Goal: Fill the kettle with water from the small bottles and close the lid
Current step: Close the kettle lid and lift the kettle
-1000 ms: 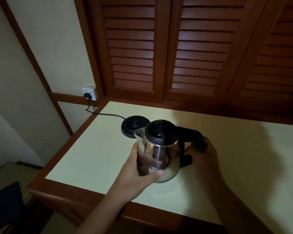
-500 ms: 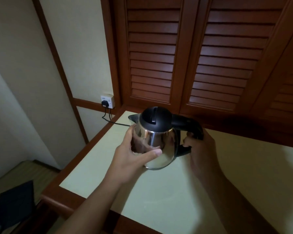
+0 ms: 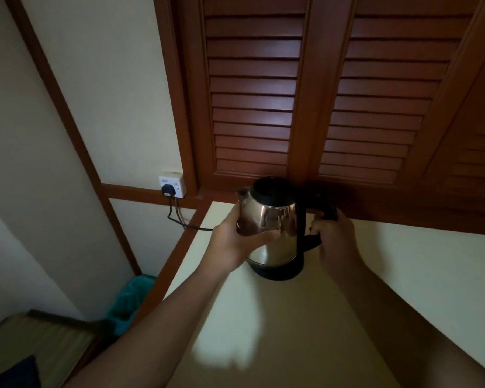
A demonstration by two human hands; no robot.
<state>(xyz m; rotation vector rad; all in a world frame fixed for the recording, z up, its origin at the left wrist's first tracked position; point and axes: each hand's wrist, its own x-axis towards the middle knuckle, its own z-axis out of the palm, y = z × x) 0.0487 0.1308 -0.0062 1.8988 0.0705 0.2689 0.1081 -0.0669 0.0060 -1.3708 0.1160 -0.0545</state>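
- One second before, the kettle (image 3: 280, 219) was held up in front of its black base (image 3: 280, 271), and the base lay bare behind it.
- Now the kettle sat upright on the base, near the back left corner of the cream surface (image 3: 389, 275).
- The base was mostly hidden under the kettle, with only its front rim showing.
- The left hand (image 3: 235, 242) stayed on the shiny steel side, with fingers and thumb curled round it.
- The right hand (image 3: 333, 236) kept its fingers wrapped round the black handle (image 3: 324, 208).
- The black lid (image 3: 269, 189) was down, as before.
- The spout (image 3: 242, 193) pointed left, toward the wall.
- The view had tipped up, so more of the brown slatted doors (image 3: 252, 107) showed than before.
- A teal bin (image 3: 132, 298) on the floor by the surface had come into view.
- A black plug (image 3: 169, 189) sat in the white wall socket (image 3: 177, 182), and its cord (image 3: 179, 222) ran down to the surface.
- The socket had small marks at its top left, too tiny to read.
- Any writing on the kettle was too blurred by glare to read.
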